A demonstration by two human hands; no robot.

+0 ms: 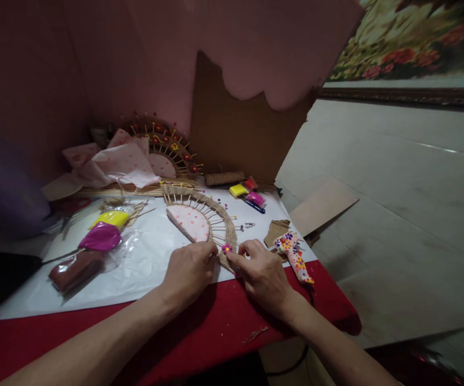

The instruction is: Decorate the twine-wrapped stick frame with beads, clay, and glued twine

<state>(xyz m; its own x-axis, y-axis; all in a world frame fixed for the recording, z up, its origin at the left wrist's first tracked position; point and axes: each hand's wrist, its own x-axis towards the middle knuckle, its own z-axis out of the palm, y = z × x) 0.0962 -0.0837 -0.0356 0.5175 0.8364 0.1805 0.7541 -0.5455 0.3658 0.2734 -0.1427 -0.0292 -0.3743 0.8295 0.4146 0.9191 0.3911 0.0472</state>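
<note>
A half-round craft piece with a twine-wrapped band (pixel 230 224), radiating sticks and a pink dotted fabric centre (pixel 189 221) lies on white paper. My left hand (pixel 189 268) is closed at its near end, fingertips pinching between the centre and the band. Across from it, my right hand (pixel 262 271) has its thumb and fingers closed around the band's near end, touching a small magenta flower with a yellow middle (pixel 226 248). Whatever else the fingertips hold is hidden. Pins with coloured heads stick out along the band's outer edge.
A flower-patterned glue gun (pixel 295 256) lies right by cardboard scraps. Bagged clay packs (pixel 101 237) are left; small clay packs (pixel 239 190), a pen (pixel 255 206) and a twine roll (pixel 224 178) sit behind. A second decorated half-round (pixel 163 145) leans at the back. Red cloth (pixel 200 332) covers the near edge.
</note>
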